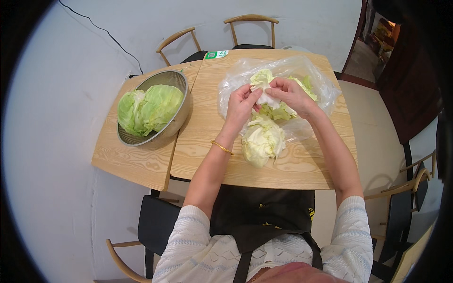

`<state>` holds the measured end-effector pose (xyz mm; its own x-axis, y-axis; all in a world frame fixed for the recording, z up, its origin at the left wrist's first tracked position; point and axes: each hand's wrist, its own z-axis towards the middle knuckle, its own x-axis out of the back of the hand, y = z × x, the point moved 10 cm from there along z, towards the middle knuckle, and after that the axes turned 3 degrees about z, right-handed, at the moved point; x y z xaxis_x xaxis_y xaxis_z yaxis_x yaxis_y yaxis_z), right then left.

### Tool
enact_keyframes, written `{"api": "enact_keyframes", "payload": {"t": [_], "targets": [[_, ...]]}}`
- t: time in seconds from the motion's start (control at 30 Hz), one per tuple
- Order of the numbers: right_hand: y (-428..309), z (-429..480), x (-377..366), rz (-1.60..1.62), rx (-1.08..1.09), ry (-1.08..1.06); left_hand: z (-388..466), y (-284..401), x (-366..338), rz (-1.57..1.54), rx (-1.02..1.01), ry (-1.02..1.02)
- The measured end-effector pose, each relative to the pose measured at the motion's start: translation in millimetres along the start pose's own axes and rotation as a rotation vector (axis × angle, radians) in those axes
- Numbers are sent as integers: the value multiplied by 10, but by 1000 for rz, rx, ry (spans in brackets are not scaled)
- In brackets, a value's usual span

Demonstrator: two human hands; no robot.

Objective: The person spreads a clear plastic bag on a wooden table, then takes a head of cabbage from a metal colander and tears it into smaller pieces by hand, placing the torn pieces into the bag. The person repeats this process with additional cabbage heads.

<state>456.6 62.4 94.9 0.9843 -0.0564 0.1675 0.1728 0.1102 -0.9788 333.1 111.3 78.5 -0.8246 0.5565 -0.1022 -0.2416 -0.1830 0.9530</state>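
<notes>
Between both hands, over a clear plastic bag (231,76), is a pale cabbage leaf (262,83). My left hand (244,102) pinches its left edge with thumb and fingers. On the leaf's right side, my right hand (288,93) grips it in the same way, the two thumbs close together. Torn cabbage leaves (279,112) lie on the bag beneath and behind the hands. A partly peeled cabbage head (262,141) rests on the table just in front of me, below the torn leaves. To the left, a metal mesh basket (182,116) stands tilted with green cabbages (150,108) in it.
The light wooden table (219,169) adjoins a second table (138,166) on the left. Wooden chairs (251,18) stand along the far side, and another chair (157,221) is at the near left. A green and white sign (216,54) lies at the far edge. A cable hangs down the wall.
</notes>
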Motion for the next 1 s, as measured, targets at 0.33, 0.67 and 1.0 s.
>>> {"api": "enact_keyframes", "payload": {"t": [0.33,0.67,1.0], "targets": [[-1,-133,-71,-161,-70,-357,-50,-285,-201,-438,285,-178],[-249,-155,-148,-56,90,-268,-180,-196,-345,-946,454,-258],[-250,-44,-28,-466,449,273,-4,-183,-32,-538,168,-43]]}}
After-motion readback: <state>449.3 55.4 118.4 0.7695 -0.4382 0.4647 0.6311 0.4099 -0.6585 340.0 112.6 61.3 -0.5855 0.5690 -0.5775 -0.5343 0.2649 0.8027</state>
